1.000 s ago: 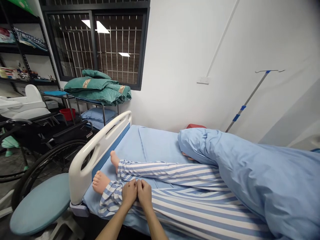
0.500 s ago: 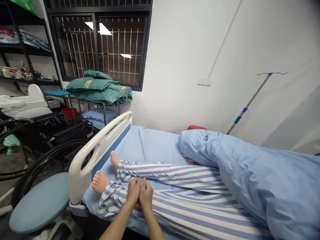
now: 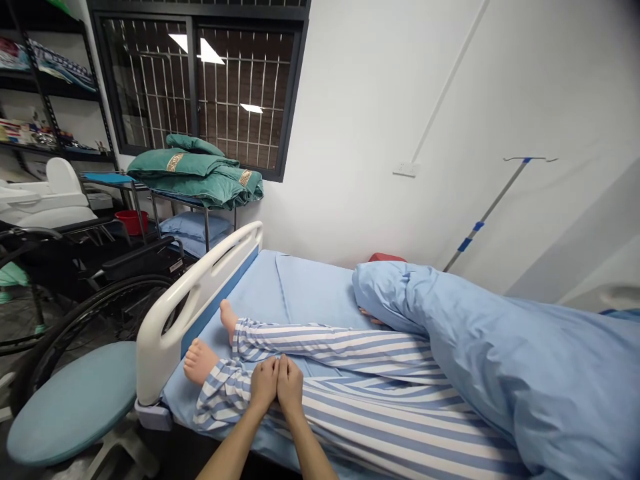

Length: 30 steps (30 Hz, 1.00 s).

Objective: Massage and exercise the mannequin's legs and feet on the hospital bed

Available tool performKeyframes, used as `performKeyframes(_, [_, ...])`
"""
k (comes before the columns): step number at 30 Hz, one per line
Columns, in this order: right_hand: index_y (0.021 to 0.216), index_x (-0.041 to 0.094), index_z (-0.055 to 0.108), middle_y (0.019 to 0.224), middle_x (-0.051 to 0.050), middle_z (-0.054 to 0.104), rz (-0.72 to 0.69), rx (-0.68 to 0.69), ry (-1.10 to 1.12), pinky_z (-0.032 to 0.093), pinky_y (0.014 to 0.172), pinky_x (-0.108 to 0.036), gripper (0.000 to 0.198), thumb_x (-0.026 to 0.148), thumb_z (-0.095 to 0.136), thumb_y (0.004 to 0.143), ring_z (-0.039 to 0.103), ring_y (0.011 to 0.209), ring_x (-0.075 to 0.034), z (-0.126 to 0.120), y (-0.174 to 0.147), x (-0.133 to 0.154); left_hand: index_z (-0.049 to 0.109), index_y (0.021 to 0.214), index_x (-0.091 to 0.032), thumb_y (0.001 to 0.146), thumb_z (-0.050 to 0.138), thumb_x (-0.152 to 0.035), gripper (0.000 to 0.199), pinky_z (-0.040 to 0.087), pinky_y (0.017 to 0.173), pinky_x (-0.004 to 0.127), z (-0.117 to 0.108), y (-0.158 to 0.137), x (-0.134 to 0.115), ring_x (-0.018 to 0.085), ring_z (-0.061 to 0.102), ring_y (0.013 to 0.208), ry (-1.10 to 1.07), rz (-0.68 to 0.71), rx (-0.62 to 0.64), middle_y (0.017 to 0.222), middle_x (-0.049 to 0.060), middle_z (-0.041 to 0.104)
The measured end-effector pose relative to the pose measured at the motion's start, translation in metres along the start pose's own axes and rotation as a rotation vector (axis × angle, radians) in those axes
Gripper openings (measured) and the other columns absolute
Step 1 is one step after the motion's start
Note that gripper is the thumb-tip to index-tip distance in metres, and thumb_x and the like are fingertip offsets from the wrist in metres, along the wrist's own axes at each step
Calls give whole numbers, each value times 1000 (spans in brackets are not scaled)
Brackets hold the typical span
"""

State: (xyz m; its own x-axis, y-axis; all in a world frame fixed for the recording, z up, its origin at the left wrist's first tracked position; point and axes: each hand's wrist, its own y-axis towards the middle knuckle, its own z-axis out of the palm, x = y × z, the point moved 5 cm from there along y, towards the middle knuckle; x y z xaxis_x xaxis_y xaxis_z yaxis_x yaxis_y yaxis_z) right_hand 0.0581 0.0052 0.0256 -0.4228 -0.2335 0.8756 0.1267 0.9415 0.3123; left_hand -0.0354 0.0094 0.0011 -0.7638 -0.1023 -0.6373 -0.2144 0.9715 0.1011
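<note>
My left hand and my right hand are side by side, knuckles up and touching. Both are closed with the fingers curled under, so anything in them is hidden. They rest on or just above the near leg of blue-and-white striped trousers, close to the lower leg. I cannot tell whether they grip the cloth. Out of the trouser cuffs stick two bare feet, the near foot and the far foot. A light blue quilt covers the body farther right, and part of a hand shows at its edge.
The bed's white footboard rises at the left. Beside it stand a round stool and a wheelchair. Green folded bedding lies on a rack under the window. An infusion pole stands behind the bed.
My hands have drawn together, closing the small gap between them, and sit slightly farther left in view. The view has turned slightly to the right. The legs and quilt look unmoved.
</note>
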Motion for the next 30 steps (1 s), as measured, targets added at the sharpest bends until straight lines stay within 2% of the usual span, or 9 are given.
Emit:
performKeyframes(8, [58,19,56,56,-3,59,-154,242,-274,24,52,-26,46,41,29,89,49,53,-13,-17,10,24,61,78,-21,87,37,-35,29,32,65,25,-5,-5,-5,17,58,79,84,28,32,79,4,66])
performKeyframes(11, [59,19,55,56,-3,59,-153,229,-324,23,53,-26,47,39,27,90,48,52,-12,-19,10,22,61,77,-20,87,37,-35,30,31,63,25,-7,-6,-7,17,57,78,120,15,34,79,4,66])
performKeyframes(16, [61,19,56,57,-3,61,-82,145,-356,22,51,-26,43,38,30,89,50,53,-13,-14,0,-2,60,73,-20,86,38,-33,28,29,61,25,-8,-8,-9,16,56,75,175,1,16,74,4,65])
performKeyframes(24, [54,18,50,53,-2,57,-28,94,-152,25,51,-24,43,40,33,87,47,50,-13,-18,4,-9,59,71,-20,85,37,-34,29,27,59,25,-2,-5,-14,16,55,72,168,-22,34,73,5,64])
performKeyframes(27, [55,18,51,54,-3,57,-4,69,-62,27,52,-24,43,43,34,86,48,52,-14,-21,6,-11,54,62,-18,82,40,-31,28,27,58,24,1,0,-18,14,51,66,32,-58,39,66,3,60])
performKeyframes(30, [57,18,52,57,-4,59,21,50,36,30,53,-24,44,46,33,85,49,54,-14,-23,7,-13,44,52,-17,79,42,-29,29,26,56,23,2,4,-26,11,42,56,-204,-88,-24,53,-1,49])
